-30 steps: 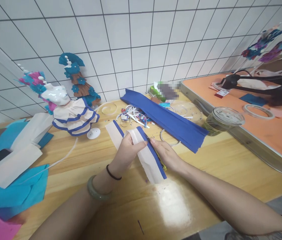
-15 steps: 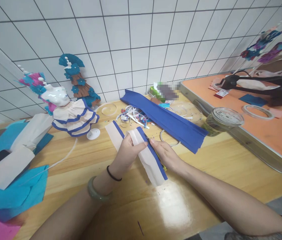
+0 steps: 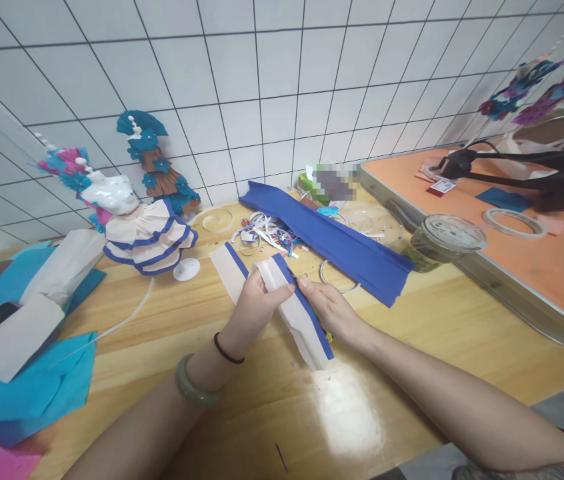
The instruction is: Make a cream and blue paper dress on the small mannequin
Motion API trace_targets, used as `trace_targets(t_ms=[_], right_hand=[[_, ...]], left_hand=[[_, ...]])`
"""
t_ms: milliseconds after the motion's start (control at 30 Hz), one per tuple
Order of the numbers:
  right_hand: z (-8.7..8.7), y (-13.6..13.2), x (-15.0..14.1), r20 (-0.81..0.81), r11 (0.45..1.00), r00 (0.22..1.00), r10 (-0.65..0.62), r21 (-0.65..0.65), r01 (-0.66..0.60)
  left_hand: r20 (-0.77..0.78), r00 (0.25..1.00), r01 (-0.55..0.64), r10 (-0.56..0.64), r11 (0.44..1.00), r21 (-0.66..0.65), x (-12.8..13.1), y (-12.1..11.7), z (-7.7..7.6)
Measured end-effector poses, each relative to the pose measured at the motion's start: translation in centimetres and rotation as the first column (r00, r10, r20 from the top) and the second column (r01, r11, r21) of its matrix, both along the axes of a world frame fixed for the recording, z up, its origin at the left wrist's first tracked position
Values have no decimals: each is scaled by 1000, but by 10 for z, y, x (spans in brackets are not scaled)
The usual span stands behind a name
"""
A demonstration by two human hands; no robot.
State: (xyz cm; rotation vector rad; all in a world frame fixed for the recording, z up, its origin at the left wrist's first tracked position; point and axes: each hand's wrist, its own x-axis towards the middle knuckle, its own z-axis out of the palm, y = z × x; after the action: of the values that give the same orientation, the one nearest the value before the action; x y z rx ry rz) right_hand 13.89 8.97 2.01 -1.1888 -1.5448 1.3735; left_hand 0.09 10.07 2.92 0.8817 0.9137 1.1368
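My left hand (image 3: 261, 297) is closed on a white paper strip with a blue border (image 3: 302, 320), thumb pressed on its face. The strip folds over the fingers at the top, and its lower end hangs towards me. Behind that hand lies another white length with a blue edge (image 3: 227, 267); whether the two are one piece is hidden. My right hand (image 3: 329, 307) is closed at the blue border around a yellow tool (image 3: 329, 337), mostly covered by the hand and paper. A dark tip shows by the fingertips; its exact kind cannot be made out.
Beyond my hands lie a long blue crepe paper sheet (image 3: 332, 243) and paper scraps (image 3: 267, 230). A figure in a ruffled paper skirt (image 3: 149, 237) stands left, near coloured paper sheets (image 3: 27, 373). A clear lidded jar (image 3: 445, 243) stands right, beside an orange-topped table (image 3: 522, 267).
Both hands keep their hold on the strip and stay in nearly the same place. The view has shifted very slightly; nothing else visibly differs.
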Motion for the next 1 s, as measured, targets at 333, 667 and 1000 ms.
trace_targets(t_ms=[333,667,1000], right_hand=[[-3,1,0,-45,1000,999,8,14,-8],[-5,2,1,-65,1000,998,14,-26,-16],[-3,1,2,33,999,999,-4,41,2]], left_hand=[[-18,1000,7,-6,999,39,-1,0,-5],[-13,999,30,-29,999,36,-2,1,-6],[152,985,98,-77,985,-140,-2,2,2]])
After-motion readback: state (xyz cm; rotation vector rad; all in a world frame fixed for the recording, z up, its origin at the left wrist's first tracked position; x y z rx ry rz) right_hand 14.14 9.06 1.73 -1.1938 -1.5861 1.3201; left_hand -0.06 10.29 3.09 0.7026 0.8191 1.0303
